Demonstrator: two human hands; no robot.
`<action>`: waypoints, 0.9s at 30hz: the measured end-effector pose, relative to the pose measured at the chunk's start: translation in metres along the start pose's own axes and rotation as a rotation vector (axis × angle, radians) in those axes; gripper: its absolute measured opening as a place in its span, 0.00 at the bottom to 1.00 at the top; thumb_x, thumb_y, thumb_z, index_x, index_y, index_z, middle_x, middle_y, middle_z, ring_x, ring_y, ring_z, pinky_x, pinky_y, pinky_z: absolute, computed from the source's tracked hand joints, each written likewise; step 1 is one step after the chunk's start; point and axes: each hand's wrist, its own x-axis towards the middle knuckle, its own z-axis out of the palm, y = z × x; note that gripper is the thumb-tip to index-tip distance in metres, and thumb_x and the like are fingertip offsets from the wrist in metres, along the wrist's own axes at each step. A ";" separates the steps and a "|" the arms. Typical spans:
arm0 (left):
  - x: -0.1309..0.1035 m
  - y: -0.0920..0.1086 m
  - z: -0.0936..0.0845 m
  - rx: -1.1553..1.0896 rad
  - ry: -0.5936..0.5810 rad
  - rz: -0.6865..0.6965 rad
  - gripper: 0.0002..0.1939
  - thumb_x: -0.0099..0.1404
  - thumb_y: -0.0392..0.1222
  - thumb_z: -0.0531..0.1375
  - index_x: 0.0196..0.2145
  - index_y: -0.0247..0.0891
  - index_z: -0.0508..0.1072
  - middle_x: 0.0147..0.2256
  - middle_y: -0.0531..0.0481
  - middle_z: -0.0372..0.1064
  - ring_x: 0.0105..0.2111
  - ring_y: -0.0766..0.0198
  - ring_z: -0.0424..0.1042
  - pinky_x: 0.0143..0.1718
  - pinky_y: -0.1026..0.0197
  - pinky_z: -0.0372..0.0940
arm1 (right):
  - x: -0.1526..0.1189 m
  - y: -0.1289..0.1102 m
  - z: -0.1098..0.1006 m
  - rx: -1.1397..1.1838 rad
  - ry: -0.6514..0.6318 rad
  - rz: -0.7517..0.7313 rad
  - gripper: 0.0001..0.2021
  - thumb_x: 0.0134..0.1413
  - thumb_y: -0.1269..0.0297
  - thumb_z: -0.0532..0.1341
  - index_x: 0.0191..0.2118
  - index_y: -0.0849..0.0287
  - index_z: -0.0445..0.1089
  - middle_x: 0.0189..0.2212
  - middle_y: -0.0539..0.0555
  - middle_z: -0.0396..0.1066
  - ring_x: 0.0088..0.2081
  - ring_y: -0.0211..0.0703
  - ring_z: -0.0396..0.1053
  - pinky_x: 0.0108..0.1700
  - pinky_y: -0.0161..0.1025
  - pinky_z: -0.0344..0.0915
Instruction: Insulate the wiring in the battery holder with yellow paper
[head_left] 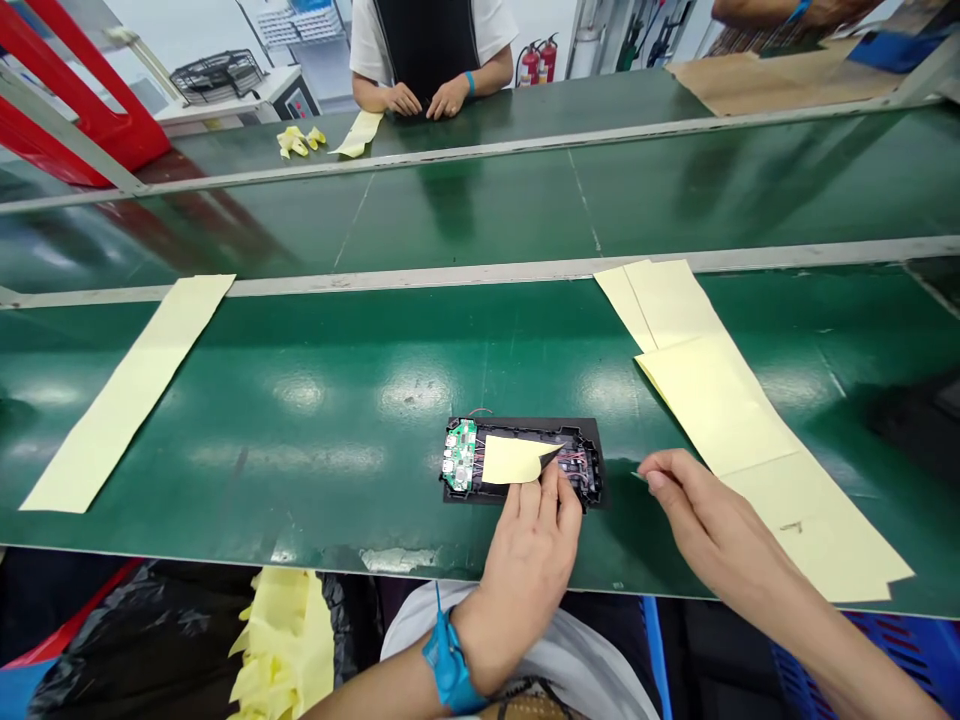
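An open black electronic casing (583,460) lies on the green bench, with a green circuit board (460,456) with metal ports at its left end and thin wires at its right. On its middle is a pale yellow sheet (506,460), its right corner curled up to show a dark underside. My left hand (531,535), blue band at the wrist, holds the casing's near edge, fingertips at the curled corner; its thumb is hidden. Right of the casing, my right hand (701,505) is closed in a pinch above the bench, a tiny pale sliver at its fingertips.
Yellow paper strips (750,430) lie at right, another strip (135,390) at left. A pale rail (420,275) runs behind. Across the bench a person (427,60) works near crumpled yellow scraps (292,141). Below the front edge hang yellow scraps (289,630); a blue crate (907,650) stands right.
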 end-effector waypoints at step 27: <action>0.002 -0.001 0.001 0.016 0.051 0.010 0.23 0.61 0.35 0.52 0.54 0.25 0.64 0.54 0.36 0.62 0.52 0.54 0.64 0.52 0.55 0.64 | 0.007 -0.032 0.035 -0.677 0.010 -0.431 0.22 0.54 0.72 0.50 0.54 0.57 0.66 0.27 0.50 0.75 0.21 0.37 0.70 0.20 0.34 0.55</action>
